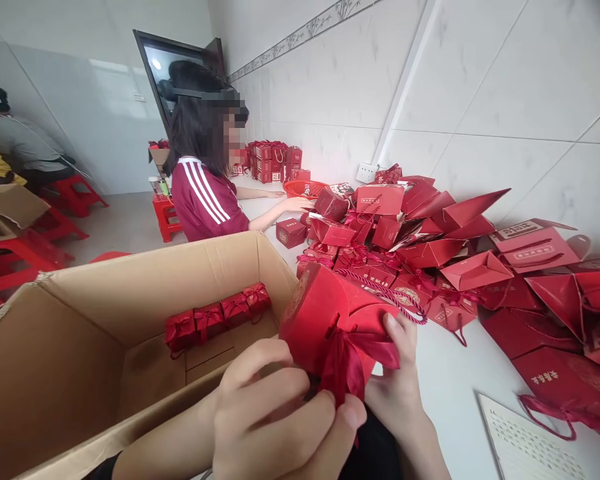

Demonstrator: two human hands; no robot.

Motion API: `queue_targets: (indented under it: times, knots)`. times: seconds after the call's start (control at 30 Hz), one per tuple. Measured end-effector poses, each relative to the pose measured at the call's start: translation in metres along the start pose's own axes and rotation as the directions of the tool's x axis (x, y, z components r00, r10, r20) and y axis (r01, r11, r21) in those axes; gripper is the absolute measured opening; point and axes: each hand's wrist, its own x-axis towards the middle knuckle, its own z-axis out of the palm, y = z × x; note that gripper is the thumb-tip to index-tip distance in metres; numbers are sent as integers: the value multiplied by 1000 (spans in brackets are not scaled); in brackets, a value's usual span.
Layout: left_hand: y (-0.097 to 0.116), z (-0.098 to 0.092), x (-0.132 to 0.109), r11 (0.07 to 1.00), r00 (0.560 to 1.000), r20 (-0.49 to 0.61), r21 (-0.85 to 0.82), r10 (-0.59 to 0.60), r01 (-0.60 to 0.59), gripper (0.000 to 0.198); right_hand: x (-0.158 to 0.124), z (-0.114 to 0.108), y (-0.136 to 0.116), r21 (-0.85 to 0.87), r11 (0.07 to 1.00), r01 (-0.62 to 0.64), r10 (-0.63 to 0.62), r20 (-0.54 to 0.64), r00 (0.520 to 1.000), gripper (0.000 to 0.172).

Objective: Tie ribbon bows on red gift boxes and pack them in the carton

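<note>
Between my two hands, close to the camera, is a red gift box (pixel 313 313) with a twisted cord handle and a dark red satin ribbon (pixel 347 350) tied in a bow on its front. My left hand (pixel 280 413) pinches the hanging ribbon tails between thumb and fingertip, its other fingers curled beside the box. Around the box's right side my right hand (pixel 400 367) is closed, with the thumb near the ribbon loop; its other fingers are partly hidden behind the box.
A large open cardboard box (pixel 150 267) stands at left, a row of ribboned red boxes (pixel 217 317) inside. Red gift boxes (pixel 380 233) pile across the white table (pixel 455 373). A printed sheet (pixel 525 440) lies at front right. A co-worker (pixel 205 193) sits beyond, near a red basket (pixel 305 189).
</note>
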Motion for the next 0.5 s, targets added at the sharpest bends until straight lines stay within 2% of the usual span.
queue_targets:
  times: [0.17, 0.4, 0.5]
  knots:
    - [-7, 0, 5, 999, 998, -49, -35, -27, 26, 26, 6, -1, 0, -23, 1000, 17, -17, 8, 1000, 82]
    - [-5, 2, 2, 999, 999, -52, -48, 16, -18, 25, 6, -3, 0, -48, 999, 5, -4, 18, 1000, 82]
    - [-25, -7, 7, 1000, 999, 46, 9, 10, -11, 21, 5, -4, -1, -40, 999, -10, 11, 29, 1000, 83]
